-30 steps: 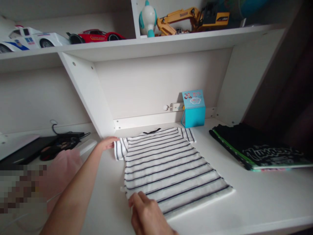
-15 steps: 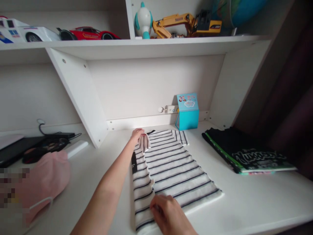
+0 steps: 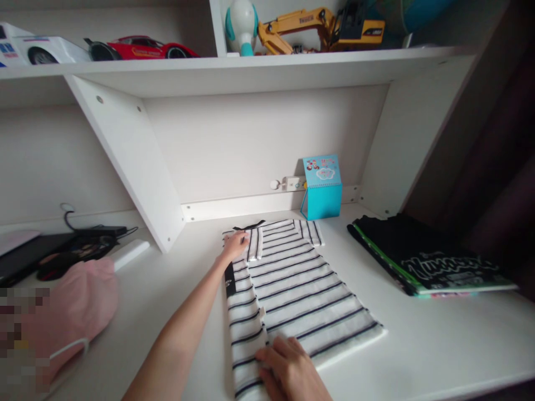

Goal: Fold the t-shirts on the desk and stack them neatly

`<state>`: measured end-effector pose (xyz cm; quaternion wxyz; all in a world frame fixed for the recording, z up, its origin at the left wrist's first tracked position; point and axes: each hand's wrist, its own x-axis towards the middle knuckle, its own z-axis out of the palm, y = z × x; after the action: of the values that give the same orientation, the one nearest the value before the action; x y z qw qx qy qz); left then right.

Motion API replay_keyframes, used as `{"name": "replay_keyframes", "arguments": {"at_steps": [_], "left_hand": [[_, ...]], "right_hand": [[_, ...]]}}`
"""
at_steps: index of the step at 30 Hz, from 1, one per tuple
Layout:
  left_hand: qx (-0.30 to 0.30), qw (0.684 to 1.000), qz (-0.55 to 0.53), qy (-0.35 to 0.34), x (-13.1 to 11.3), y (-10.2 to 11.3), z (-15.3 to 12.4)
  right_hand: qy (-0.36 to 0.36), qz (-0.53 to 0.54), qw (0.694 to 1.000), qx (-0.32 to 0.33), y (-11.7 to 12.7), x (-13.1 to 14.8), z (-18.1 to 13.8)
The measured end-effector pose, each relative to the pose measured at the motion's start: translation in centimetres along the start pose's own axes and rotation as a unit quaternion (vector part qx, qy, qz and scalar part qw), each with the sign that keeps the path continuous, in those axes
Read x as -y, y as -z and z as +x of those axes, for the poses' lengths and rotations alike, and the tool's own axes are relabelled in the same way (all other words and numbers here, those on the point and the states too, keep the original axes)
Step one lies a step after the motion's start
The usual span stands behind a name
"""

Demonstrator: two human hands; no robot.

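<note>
A white T-shirt with dark stripes [image 3: 288,295] lies on the desk, its left side folded inward in a long strip and its left sleeve turned over on top. My left hand [image 3: 236,245] rests on the fold by that sleeve near the collar, fingers stretched over the cloth. At the near hem, my right hand [image 3: 288,365] lies on the folded strip with its fingers bent slightly and spread, touching the fabric. A black printed patch [image 3: 229,278] shows on the strip's left edge. Part of the near hem is hidden under my right hand.
Dark folded clothes [image 3: 426,256] lie to the right on the white desk [image 3: 455,340]. A blue desk calendar [image 3: 324,195] stands behind the shirt. A pink cap-like item [image 3: 90,295] is at left. Toy vehicles, including a yellow excavator [image 3: 309,25], occupy the shelf above.
The left sleeve, previously bunched at my left hand, now lies flatter across the shirt. My left hand has moved slightly nearer me. My right fingers have loosened from a pinch and spread on the cloth.
</note>
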<state>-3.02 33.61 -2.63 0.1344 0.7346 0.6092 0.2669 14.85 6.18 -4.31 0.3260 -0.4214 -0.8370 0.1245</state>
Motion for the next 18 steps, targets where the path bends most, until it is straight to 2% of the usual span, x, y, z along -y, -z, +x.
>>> {"name": "replay_keyframes", "arguments": {"at_steps": [3,7,10,14,16,18], "left_hand": [[0.019,0.998,0.062,-0.005,0.6,0.1,-0.6],[0.037,0.994,0.105,-0.014,0.7,-0.1,-0.8],[0.047,0.991,0.126,-0.021,0.9,-0.2,-0.7],[0.079,0.983,0.164,-0.035,1.1,0.0,-0.6],[0.093,0.980,0.173,-0.042,1.0,0.1,-0.7],[0.099,0.978,0.179,-0.046,0.7,0.3,-0.9]], "right_hand": [[0.029,-0.064,0.997,-0.014,-0.1,-0.2,0.0],[0.040,-0.112,0.991,-0.057,1.2,-0.2,0.4],[0.102,-0.170,0.976,-0.086,1.7,-0.1,0.6],[0.232,-0.221,0.946,-0.042,0.6,-0.2,-0.2],[0.235,-0.158,0.959,0.008,1.0,-0.9,0.0],[0.174,-0.049,0.981,0.072,3.1,-2.5,1.5]]}}
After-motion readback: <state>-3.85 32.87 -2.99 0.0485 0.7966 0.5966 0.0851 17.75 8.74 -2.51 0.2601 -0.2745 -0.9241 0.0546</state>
